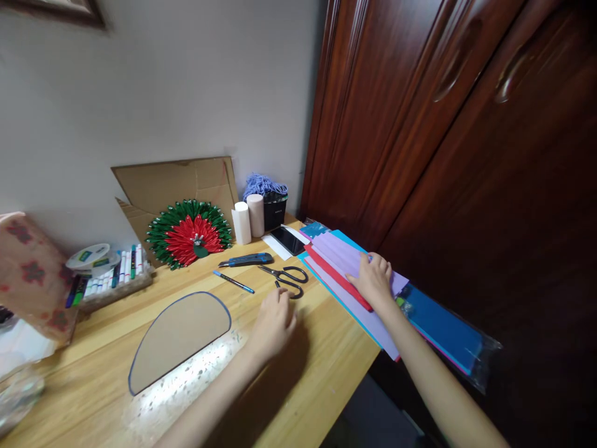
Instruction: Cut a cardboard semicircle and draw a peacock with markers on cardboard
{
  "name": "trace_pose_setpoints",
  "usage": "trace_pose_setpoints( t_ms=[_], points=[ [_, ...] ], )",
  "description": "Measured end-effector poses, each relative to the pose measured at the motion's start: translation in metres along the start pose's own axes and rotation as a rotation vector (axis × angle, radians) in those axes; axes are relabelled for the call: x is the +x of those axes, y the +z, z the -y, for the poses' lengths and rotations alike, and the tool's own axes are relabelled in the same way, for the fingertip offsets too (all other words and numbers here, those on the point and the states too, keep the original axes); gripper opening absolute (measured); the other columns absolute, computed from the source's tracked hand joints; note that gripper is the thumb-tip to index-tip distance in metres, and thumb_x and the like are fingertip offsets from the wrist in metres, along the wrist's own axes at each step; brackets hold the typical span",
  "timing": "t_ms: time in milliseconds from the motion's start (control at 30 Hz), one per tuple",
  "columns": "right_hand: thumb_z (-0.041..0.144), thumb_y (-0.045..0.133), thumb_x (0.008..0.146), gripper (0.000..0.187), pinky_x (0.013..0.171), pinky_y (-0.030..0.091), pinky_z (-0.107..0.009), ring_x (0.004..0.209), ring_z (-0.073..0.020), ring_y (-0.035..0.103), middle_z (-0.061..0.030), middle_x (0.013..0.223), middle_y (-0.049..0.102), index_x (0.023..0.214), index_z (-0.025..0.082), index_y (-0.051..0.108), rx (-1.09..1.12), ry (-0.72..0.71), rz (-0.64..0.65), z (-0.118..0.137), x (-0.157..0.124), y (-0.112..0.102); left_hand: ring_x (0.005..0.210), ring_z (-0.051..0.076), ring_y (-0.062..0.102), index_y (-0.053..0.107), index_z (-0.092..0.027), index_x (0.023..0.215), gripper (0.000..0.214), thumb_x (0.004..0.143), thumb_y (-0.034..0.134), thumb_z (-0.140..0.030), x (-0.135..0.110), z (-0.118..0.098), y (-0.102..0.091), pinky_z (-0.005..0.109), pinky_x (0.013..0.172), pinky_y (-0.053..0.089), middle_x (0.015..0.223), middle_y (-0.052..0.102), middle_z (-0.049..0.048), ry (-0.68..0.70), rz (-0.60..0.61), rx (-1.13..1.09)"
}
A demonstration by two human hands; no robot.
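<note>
Far left, one tray of markers [114, 277], then one blue-edged cardboard half-oval [184, 336] flat on the table, with one red-and-green rosette [192, 239] behind! One blue pen [233, 282], two upright rolls [255, 216], one utility knife [245, 260]. Here's the left hand [275, 320], fingers curled close together at one pair of scissors [278, 272], lying handles rightward; contact, I can't tell. One phone [288, 241], then one red strip [336, 274] across the purple sheets [333, 246]. The right hand [374, 280] is over those, fingers bent, thumb apart; whether they're pinching, can't tell!
</note>
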State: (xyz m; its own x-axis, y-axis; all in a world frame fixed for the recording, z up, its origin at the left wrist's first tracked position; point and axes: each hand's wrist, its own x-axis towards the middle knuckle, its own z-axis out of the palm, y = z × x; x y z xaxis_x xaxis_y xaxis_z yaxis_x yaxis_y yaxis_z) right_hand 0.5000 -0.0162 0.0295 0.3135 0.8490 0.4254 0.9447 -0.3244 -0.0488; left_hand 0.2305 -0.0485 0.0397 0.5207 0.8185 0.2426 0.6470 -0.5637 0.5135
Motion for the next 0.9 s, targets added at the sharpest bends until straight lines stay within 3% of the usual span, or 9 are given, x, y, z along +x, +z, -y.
trace_pose_setpoints(
  t_ms=[67, 167, 333, 433, 533, 633, 767, 833, 900],
  points=[
    [0.026, 0.055, 0.078, 0.036, 0.085, 0.034, -0.04, 0.105, -0.0306, 0.042, -0.0161, 0.114, 0.047, 0.112, 0.016, 0.049, 0.066, -0.158, -0.054, 0.013, -0.011, -0.003, 0.106, 0.022, 0.047, 0.046, -0.016, 0.11, 0.027, 0.084, 0.039, -0.021, -0.001, -0.001, -0.001, 0.04, 0.093, 0.039, 0.113, 0.049, 0.0124, 0.007, 0.012, -0.013],
    [0.02, 0.048, 0.081, 0.018, 0.076, 0.038, -0.037, 0.092, -0.0279, 0.047, -0.0142, 0.098, 0.054, 0.097, 0.017, 0.057, 0.067, -0.326, 0.044, 0.027, -0.029, 0.002, 0.106, 0.022, 0.047, 0.046, -0.016, 0.11, 0.027, 0.084, 0.039, -0.021, -0.009, 0.0, -0.004, 0.04, 0.092, 0.039, 0.113, 0.049, 0.0123, -0.012, 0.014, -0.013],
    [0.013, 0.044, 0.082, 0.022, 0.068, 0.039, -0.036, 0.082, -0.0277, 0.051, -0.016, 0.09, 0.058, 0.1, 0.013, 0.056, -0.057, -0.356, 0.093, 0.023, -0.038, 0.023, 0.102, 0.023, 0.048, 0.048, -0.016, 0.109, 0.026, 0.085, 0.038, -0.022, -0.029, 0.013, -0.012, 0.04, 0.089, 0.04, 0.111, 0.05, 0.0121, -0.044, 0.022, 0.024],
    [0.013, 0.042, 0.083, 0.016, 0.063, 0.039, -0.035, 0.08, -0.0278, 0.054, -0.0159, 0.085, 0.059, 0.09, 0.012, 0.057, -0.113, -0.33, 0.111, 0.02, -0.033, 0.029, 0.1, 0.022, 0.049, 0.049, -0.015, 0.108, 0.026, 0.085, 0.038, -0.023, -0.038, 0.02, -0.021, 0.039, 0.088, 0.041, 0.109, 0.052, 0.0124, -0.076, 0.019, 0.042],
    [0.015, 0.043, 0.081, 0.013, 0.06, 0.039, -0.033, 0.077, -0.0265, 0.056, -0.014, 0.081, 0.06, 0.079, 0.014, 0.056, -0.115, -0.337, 0.133, 0.024, -0.028, 0.024, 0.1, 0.022, 0.049, 0.051, -0.015, 0.107, 0.027, 0.084, 0.039, -0.022, -0.043, 0.022, -0.031, 0.038, 0.089, 0.04, 0.109, 0.052, 0.0123, -0.092, -0.009, 0.028],
    [0.016, 0.044, 0.079, 0.013, 0.058, 0.038, -0.031, 0.075, -0.0251, 0.057, -0.0119, 0.078, 0.059, 0.076, 0.016, 0.056, -0.052, -0.33, 0.11, 0.037, -0.03, 0.005, 0.102, 0.022, 0.049, 0.054, -0.017, 0.104, 0.025, 0.084, 0.041, -0.022, -0.049, 0.02, -0.044, 0.038, 0.09, 0.039, 0.109, 0.053, 0.0108, -0.105, -0.016, -0.019],
    [0.023, 0.045, 0.079, 0.015, 0.059, 0.041, -0.03, 0.075, -0.0218, 0.058, -0.0081, 0.084, 0.061, 0.084, 0.02, 0.058, 0.315, -0.346, 0.078, 0.071, -0.046, -0.037, 0.098, 0.023, 0.052, 0.058, -0.019, 0.098, 0.022, 0.083, 0.043, -0.026, -0.059, 0.016, -0.061, 0.039, 0.088, 0.04, 0.103, 0.058, 0.0092, -0.193, 0.016, -0.137],
    [0.028, 0.047, 0.079, 0.016, 0.059, 0.043, -0.028, 0.067, -0.0177, 0.058, -0.0057, 0.082, 0.063, 0.087, 0.02, 0.059, 0.659, -0.37, 0.2, 0.098, -0.055, -0.056, 0.095, 0.022, 0.054, 0.059, -0.019, 0.098, 0.024, 0.084, 0.043, -0.031, -0.062, 0.017, -0.067, 0.037, 0.086, 0.041, 0.102, 0.06, 0.0082, -0.246, -0.006, -0.276],
    [0.032, 0.049, 0.08, 0.019, 0.054, 0.045, -0.026, 0.065, -0.0164, 0.059, -0.0044, 0.08, 0.064, 0.09, 0.019, 0.059, 0.976, -0.39, 0.426, 0.13, -0.062, -0.069, 0.09, 0.02, 0.056, 0.059, -0.018, 0.099, 0.028, 0.085, 0.043, -0.037, -0.063, 0.021, -0.07, 0.034, 0.083, 0.043, 0.099, 0.062, 0.0073, -0.281, -0.058, -0.464]
  ],
)
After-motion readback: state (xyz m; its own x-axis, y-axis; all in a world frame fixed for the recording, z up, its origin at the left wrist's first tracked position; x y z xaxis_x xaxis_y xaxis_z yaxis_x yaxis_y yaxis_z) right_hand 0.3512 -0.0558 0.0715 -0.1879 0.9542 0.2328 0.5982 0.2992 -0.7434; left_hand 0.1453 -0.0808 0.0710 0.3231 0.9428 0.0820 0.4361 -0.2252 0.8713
